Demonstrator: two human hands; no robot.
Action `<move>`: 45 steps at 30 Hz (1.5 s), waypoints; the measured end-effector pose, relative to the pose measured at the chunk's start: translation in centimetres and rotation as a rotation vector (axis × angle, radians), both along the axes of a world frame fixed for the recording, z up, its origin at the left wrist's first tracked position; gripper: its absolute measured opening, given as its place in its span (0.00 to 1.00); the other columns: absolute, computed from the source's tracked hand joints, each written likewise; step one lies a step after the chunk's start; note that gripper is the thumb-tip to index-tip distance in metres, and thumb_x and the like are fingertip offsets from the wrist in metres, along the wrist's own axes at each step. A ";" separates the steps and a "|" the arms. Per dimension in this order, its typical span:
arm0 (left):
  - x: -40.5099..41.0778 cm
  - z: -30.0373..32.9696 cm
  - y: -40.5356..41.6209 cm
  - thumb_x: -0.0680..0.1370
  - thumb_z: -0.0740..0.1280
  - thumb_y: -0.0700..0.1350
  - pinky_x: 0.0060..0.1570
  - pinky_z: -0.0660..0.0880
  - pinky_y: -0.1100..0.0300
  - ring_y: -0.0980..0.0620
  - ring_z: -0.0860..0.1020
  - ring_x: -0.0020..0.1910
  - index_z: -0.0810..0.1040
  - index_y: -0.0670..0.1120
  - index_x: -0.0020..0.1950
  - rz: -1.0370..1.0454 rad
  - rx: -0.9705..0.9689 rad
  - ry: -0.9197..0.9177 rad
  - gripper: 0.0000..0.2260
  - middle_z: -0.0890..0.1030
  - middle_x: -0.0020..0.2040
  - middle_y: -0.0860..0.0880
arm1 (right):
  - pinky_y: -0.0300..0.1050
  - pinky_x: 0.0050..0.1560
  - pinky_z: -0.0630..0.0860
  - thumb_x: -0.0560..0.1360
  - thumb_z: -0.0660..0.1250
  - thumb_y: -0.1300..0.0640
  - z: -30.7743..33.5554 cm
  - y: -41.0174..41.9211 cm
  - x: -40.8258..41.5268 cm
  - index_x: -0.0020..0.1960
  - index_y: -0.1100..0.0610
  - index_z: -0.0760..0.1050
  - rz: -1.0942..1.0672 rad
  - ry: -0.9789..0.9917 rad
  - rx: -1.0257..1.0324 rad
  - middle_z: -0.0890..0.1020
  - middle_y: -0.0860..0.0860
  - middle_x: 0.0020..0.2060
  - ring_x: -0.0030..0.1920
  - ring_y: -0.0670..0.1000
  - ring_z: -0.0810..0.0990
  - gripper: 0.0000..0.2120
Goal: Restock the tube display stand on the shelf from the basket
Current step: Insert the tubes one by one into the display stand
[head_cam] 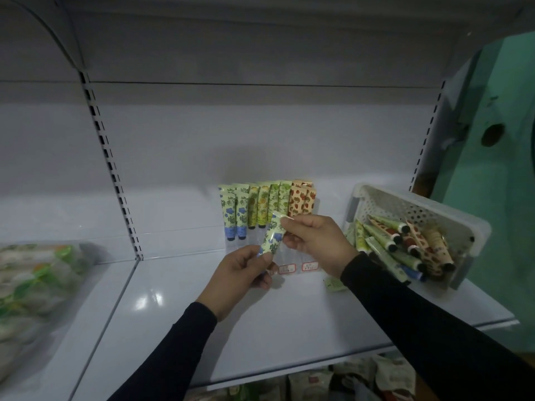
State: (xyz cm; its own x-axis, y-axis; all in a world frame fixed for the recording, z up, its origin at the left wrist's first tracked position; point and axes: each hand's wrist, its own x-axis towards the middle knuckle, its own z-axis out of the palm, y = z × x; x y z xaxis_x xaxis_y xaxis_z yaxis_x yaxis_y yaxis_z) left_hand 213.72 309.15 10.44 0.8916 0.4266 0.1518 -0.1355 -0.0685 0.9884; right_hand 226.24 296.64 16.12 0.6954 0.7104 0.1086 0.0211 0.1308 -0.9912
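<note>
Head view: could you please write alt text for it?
Both hands, left hand and right hand, hold a blue-flowered tube before the display stand on a white shelf. A basket of tubes sits right.

Pretty dim in here. White metal shelving unit [289, 308] with a plain back panel [260, 140] and slotted uprights [107, 157], glossy deck catching a light glare. Green wall [498, 169] off to the right.
</note>
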 end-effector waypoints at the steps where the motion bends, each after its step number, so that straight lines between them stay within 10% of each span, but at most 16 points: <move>1: 0.0 0.0 0.2 0.80 0.67 0.45 0.41 0.78 0.56 0.50 0.77 0.36 0.81 0.42 0.47 0.031 0.052 0.004 0.07 0.83 0.42 0.42 | 0.41 0.47 0.81 0.75 0.70 0.60 0.1 0.2 0.1 0.46 0.63 0.81 -0.014 0.015 0.017 0.80 0.53 0.35 0.35 0.47 0.79 0.06; 9: -2.1 -1.9 6.2 0.78 0.67 0.52 0.45 0.70 0.65 0.55 0.80 0.48 0.82 0.48 0.49 0.579 0.656 0.182 0.08 0.83 0.48 0.53 | 0.33 0.35 0.76 0.76 0.69 0.57 1.1 1.6 1.9 0.48 0.61 0.83 -0.203 -0.312 0.003 0.84 0.56 0.37 0.33 0.43 0.80 0.08; 13: -2.0 -3.1 8.3 0.82 0.58 0.56 0.59 0.71 0.54 0.42 0.76 0.59 0.78 0.38 0.60 0.455 0.866 0.415 0.22 0.79 0.58 0.41 | 0.37 0.38 0.77 0.77 0.69 0.55 0.9 3.3 2.1 0.45 0.60 0.83 -0.245 -0.475 -0.052 0.84 0.58 0.36 0.34 0.48 0.80 0.10; 16: -2.0 -4.6 9.3 0.83 0.48 0.52 0.45 0.79 0.42 0.37 0.78 0.44 0.76 0.38 0.47 0.266 0.903 0.491 0.23 0.80 0.45 0.37 | 0.40 0.42 0.81 0.77 0.68 0.55 0.7 4.4 2.0 0.45 0.59 0.84 -0.254 -0.548 -0.067 0.85 0.55 0.37 0.39 0.52 0.83 0.09; 20: -1.8 -4.5 8.6 0.72 0.43 0.63 0.70 0.61 0.51 0.43 0.65 0.70 0.70 0.46 0.66 0.366 1.113 0.691 0.33 0.70 0.70 0.42 | 0.56 0.49 0.80 0.78 0.67 0.54 0.4 5.8 2.0 0.43 0.62 0.83 -0.252 -0.644 -0.089 0.84 0.57 0.36 0.40 0.56 0.83 0.13; 45: -1.4 -5.4 9.3 0.73 0.47 0.62 0.71 0.59 0.52 0.44 0.62 0.72 0.69 0.48 0.65 0.367 1.162 0.674 0.28 0.68 0.72 0.44 | 0.49 0.41 0.76 0.79 0.64 0.51 -0.4 9.1 1.2 0.39 0.63 0.81 -0.274 -0.952 -0.169 0.80 0.59 0.31 0.35 0.58 0.78 0.18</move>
